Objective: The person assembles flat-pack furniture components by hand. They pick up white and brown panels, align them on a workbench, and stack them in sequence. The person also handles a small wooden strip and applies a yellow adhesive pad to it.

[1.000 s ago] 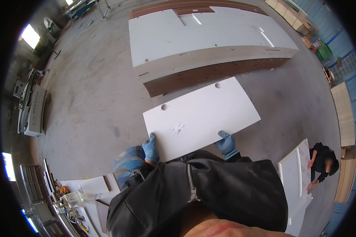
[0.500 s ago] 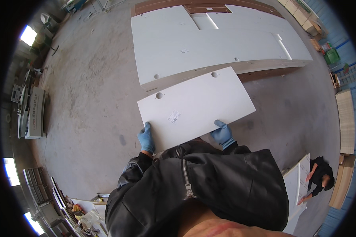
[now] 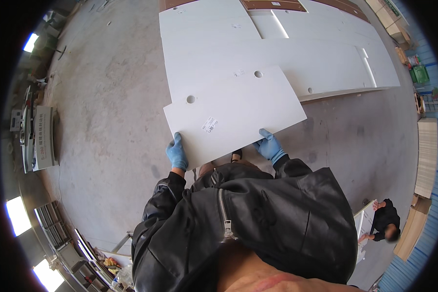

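Observation:
A white furniture panel (image 3: 243, 112) with two round holes along its far edge and a small printed label (image 3: 209, 124) is held flat in front of me. My left hand (image 3: 177, 153), in a blue glove, grips its left edge, thumb on top. My right hand (image 3: 270, 147), gloved in the same blue, has the near edge between its thumb on top and fingers hidden underneath. Beyond lies a stack of large white panels (image 3: 204, 53) with brown ones among them. The held panel's far part overlaps this stack in view; whether they touch I cannot tell.
A grey machine (image 3: 44, 138) stands at the left by the wall. At the lower right a co-worker (image 3: 388, 219) in black handles another white panel (image 3: 366, 221). Stacked boards (image 3: 426, 155) and a green crate (image 3: 419, 74) line the right wall. Concrete floor (image 3: 112, 121) surrounds the stack.
Both hands have carried the panel forward, and its far part now overlaps more of the stack. The stack appears nearer. The co-worker and their panel sit lower in view.

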### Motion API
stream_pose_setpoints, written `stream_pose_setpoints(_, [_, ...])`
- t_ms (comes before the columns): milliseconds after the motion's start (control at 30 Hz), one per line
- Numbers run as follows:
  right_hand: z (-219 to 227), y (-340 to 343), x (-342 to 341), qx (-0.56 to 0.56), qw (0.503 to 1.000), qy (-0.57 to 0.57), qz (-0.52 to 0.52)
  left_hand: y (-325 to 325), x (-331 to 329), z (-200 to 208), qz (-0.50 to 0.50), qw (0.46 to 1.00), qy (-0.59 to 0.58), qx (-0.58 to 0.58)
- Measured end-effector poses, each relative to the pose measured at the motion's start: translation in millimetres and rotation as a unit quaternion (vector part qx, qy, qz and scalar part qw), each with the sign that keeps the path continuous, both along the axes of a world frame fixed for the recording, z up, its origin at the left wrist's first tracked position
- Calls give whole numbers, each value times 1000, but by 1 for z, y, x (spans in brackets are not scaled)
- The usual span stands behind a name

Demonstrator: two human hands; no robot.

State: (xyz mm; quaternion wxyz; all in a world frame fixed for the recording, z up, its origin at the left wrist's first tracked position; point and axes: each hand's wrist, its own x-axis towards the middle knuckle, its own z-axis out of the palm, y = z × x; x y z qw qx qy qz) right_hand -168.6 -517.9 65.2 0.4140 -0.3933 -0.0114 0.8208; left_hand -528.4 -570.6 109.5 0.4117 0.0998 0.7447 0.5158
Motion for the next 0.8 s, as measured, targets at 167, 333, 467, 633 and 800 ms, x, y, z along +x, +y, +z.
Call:
stream_pose_setpoints(167, [-16,50,-38,-13,998,-65,0,75,-46,-34,-34,998,43,-7])
stream_pose_setpoints(333, [-33,89,-70,-24,994,-105,-16,140,-84,-63,-75,996,43,-38])
stream_pose_setpoints(467, [-47,113,-82,-63,989,-128,-23,176,-105,-81,-104,992,49,-52])
stream_pose_setpoints(633, [-56,128,-93,-60,981,-186,2,197,-110,-92,-107,991,57,-59])
stream_pose_setpoints(800, [-45,138,-90,-70,964,-247,74,206,-110,-89,-180,973,105,-94])
